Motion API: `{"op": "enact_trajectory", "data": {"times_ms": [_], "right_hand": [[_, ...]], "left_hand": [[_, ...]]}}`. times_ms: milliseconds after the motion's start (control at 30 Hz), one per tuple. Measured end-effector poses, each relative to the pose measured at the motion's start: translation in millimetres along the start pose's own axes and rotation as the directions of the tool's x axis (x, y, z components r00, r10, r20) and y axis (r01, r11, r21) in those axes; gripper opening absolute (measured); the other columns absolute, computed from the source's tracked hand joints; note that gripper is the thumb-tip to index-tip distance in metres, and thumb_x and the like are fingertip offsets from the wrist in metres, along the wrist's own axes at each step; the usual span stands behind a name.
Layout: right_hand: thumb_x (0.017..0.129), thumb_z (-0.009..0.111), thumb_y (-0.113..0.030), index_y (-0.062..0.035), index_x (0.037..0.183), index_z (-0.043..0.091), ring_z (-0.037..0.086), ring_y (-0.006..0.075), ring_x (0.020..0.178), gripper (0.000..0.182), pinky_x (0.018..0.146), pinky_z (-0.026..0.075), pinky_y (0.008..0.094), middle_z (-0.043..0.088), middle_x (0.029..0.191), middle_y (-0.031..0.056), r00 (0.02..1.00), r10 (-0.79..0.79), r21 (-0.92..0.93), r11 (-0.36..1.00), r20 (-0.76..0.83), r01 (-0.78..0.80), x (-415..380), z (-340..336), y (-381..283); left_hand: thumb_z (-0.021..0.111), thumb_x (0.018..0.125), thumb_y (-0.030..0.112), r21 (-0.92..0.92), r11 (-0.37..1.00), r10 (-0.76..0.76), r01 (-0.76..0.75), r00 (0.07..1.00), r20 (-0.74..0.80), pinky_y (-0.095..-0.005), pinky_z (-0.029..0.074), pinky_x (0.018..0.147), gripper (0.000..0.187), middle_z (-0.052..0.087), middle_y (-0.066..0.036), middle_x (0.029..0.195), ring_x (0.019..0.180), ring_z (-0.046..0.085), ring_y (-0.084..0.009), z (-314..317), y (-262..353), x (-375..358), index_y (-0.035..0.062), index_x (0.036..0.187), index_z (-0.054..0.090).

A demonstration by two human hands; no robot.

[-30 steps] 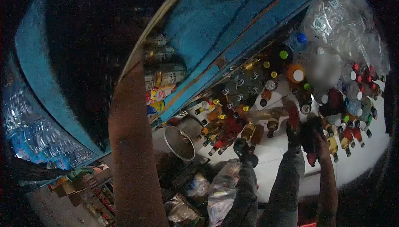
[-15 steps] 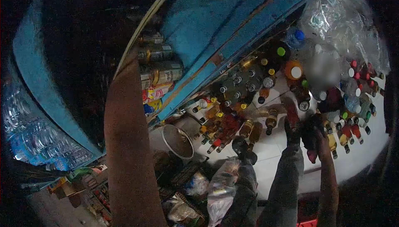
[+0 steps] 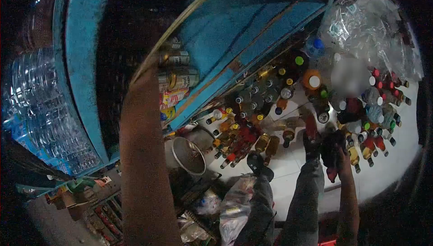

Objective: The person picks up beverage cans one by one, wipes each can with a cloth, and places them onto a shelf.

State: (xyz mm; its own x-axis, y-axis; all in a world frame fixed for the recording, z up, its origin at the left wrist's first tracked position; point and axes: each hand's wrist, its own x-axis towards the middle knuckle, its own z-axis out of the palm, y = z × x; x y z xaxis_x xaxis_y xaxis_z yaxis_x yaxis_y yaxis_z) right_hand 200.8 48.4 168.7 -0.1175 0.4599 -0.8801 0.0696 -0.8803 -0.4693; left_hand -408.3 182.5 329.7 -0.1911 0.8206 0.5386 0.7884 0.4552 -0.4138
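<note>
My left forearm (image 3: 146, 165) reaches up past a pale curved strip (image 3: 180, 18) into a dark space beside the blue panel (image 3: 243, 34). Darkness hides the hand and its fingers. Just right of the arm are stacked cans (image 3: 180, 78) and red-and-yellow packets (image 3: 173, 97). My right hand (image 3: 343, 153) is closed around a dark, crumpled cloth (image 3: 331, 149), low over the white tiled floor. A reddish end hangs at the bottom of it. Several small bottles (image 3: 367, 144) with amber and red contents stand right of this hand.
More bottles (image 3: 246, 133) crowd the floor around my feet. A grey bucket (image 3: 189, 156) stands by the blue panel's lower end. Clear plastic bags (image 3: 361, 25) are piled upper right; packed water bottles (image 3: 40, 97) sit at left. A filled plastic bag (image 3: 237, 210) lies beside my leg.
The view has swung slightly, bringing more of the water bottles at left into sight. My left arm stays raised into the dark space. My right hand still grips the cloth.
</note>
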Motion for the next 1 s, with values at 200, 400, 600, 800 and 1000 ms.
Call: {"op": "enact_trajectory", "data": {"times_ms": [200, 400, 600, 800, 1000], "right_hand": [[0.082, 0.051, -0.027, -0.0017, 0.118, 0.041, 0.054, 0.0184, 0.088, 0.045, 0.076, 0.044, 0.0294, 0.053, 0.103, 0.0098, 1.0, 0.019, -0.023, 1.0, 0.007, -0.019, 20, -27, 38], [0.084, 0.045, -0.016, -0.0063, 0.123, 0.039, 0.044, 0.0217, 0.103, 0.041, 0.084, 0.039, 0.031, 0.037, 0.121, 0.0133, 0.981, -0.062, -0.231, 0.967, 0.184, 0.105, 24, -17, 26], [0.083, 0.048, -0.013, -0.0056, 0.121, 0.041, 0.044, 0.0213, 0.106, 0.039, 0.086, 0.04, 0.0315, 0.04, 0.122, 0.0133, 0.978, 0.05, -0.271, 0.963, 0.202, 0.007, 35, -4, 0], [0.079, 0.054, -0.02, -0.0036, 0.117, 0.043, 0.05, 0.0169, 0.096, 0.042, 0.081, 0.042, 0.0294, 0.05, 0.108, 0.0083, 0.981, 0.14, 0.053, 0.987, 0.136, -0.149, 24, 5, -16], [0.08, 0.055, -0.026, -0.0034, 0.118, 0.042, 0.048, 0.0181, 0.1, 0.046, 0.087, 0.039, 0.0316, 0.048, 0.111, 0.0096, 0.965, -0.142, -0.485, 0.843, 0.22, 0.234, 33, -34, 36]], "left_hand": [[0.044, 0.082, 0.045, -0.021, 1.0, 0.0, -0.001, 0.997, -0.081, -0.0367, 0.041, 0.079, 0.051, 0.048, -0.019, 0.106, 0.088, 0.051, -0.029, 34, -1, 38, 0.0012, 0.106, 0.051], [0.044, 0.082, 0.045, 0.052, 0.998, 0.031, -0.027, 0.996, -0.083, -0.0369, 0.04, 0.079, 0.051, 0.048, -0.019, 0.108, 0.088, 0.051, -0.0295, 43, -3, 46, 0.0009, 0.107, 0.05], [0.044, 0.082, 0.045, 0.078, 0.997, 0.037, -0.025, 0.988, -0.149, -0.0372, 0.04, 0.079, 0.051, 0.047, -0.019, 0.109, 0.089, 0.051, -0.0299, 34, 4, 38, 0.0006, 0.108, 0.05], [0.044, 0.082, 0.044, 0.086, 0.996, 0.055, -0.039, 0.98, -0.192, -0.0374, 0.04, 0.08, 0.051, 0.046, -0.019, 0.11, 0.089, 0.051, -0.0304, 33, -10, 43, 0.0003, 0.108, 0.049], [0.045, 0.083, 0.044, -0.007, 0.999, 0.03, -0.031, 0.991, -0.131, -0.0376, 0.04, 0.08, 0.052, 0.046, -0.02, 0.112, 0.09, 0.05, -0.0308, 8, -37, 8, -0.0001, 0.109, 0.049]]}}
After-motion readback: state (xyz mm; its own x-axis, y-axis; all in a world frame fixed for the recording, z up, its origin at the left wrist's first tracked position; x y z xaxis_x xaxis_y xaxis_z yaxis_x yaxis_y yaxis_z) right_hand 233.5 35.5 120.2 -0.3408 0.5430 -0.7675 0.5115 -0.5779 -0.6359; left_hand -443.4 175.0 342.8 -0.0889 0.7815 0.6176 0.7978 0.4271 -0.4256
